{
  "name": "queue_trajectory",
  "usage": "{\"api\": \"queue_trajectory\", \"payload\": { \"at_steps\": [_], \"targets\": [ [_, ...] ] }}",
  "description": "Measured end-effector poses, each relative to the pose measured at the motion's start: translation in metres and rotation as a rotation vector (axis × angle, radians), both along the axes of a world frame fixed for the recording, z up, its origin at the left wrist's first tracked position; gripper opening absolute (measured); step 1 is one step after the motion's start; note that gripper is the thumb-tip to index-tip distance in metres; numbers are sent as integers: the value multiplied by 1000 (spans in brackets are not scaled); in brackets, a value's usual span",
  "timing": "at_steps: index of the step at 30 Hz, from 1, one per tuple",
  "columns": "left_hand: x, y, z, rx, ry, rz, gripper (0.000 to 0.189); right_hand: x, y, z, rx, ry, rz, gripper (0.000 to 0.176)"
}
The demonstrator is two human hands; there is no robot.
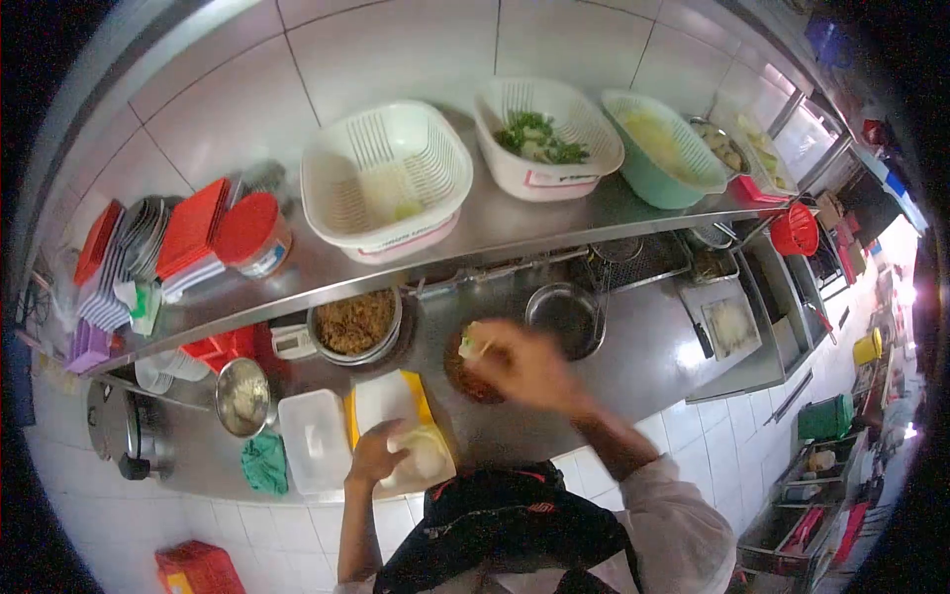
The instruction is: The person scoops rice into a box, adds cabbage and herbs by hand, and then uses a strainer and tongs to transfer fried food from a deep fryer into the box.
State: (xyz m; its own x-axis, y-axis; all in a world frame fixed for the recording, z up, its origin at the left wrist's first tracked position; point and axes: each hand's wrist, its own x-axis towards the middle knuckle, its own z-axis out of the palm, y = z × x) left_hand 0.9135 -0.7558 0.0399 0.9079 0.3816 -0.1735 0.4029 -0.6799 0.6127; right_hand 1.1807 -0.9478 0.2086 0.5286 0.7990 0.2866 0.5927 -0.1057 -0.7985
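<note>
My right hand (522, 368) is closed in a pinch around a small pale piece of food with some green (476, 342). It is over a round dish of reddish-brown food (465, 378), partly hidden beneath my fingers. My left hand (378, 452) has its fingers apart and rests at the left edge of a yellow and white package (404, 394). A rounded white lump (426, 457) lies on the near part of that package, just right of my fingertips. Left of it sits a clear plastic container (314, 443).
Behind are a pot of brown minced filling (358, 322) and a dark round pan (565, 319). A metal bowl (243, 396) and a green cloth (264, 463) lie left. Overhead, a steel shelf (416, 285) carries white baskets (435, 233), a green basket (683, 188) and stacked trays.
</note>
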Motion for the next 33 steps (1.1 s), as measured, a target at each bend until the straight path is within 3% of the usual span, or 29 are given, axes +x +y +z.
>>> {"api": "queue_trajectory", "payload": {
  "at_steps": [1,2,4,6,8,11,14,15,18,24,27,33],
  "targets": [
    [1,-1,10,-5,-39,15,56,24,-4,40,22,5,-112,25],
    [2,-3,20,-12,-76,30,56,58,-10,68,141,-165,-128,26],
    [15,-1,40,5,-183,43,36,113,6,127,257,-507,-319,19],
    [29,5,58,-32,-308,36,24,180,29,159,55,-639,-227,22],
    [54,-4,104,61,-397,61,12,244,65,163,-252,-517,-84,29],
    [77,-6,118,101,-513,36,14,309,103,141,-426,-1006,32,40],
    [91,-19,121,57,-481,25,17,337,129,137,-708,-1055,146,30],
    [93,-25,127,14,-500,12,19,336,131,137,-700,-1182,180,26],
    [90,-27,117,-62,-476,-2,18,331,139,142,-816,-1185,144,19],
    [71,-25,95,-155,-408,108,16,352,131,176,-541,-1180,162,15],
    [73,-25,110,-172,-395,142,15,351,117,193,-432,-886,213,17],
    [90,-21,141,-128,-572,10,15,343,103,200,-332,-750,222,20]
  ]
}}
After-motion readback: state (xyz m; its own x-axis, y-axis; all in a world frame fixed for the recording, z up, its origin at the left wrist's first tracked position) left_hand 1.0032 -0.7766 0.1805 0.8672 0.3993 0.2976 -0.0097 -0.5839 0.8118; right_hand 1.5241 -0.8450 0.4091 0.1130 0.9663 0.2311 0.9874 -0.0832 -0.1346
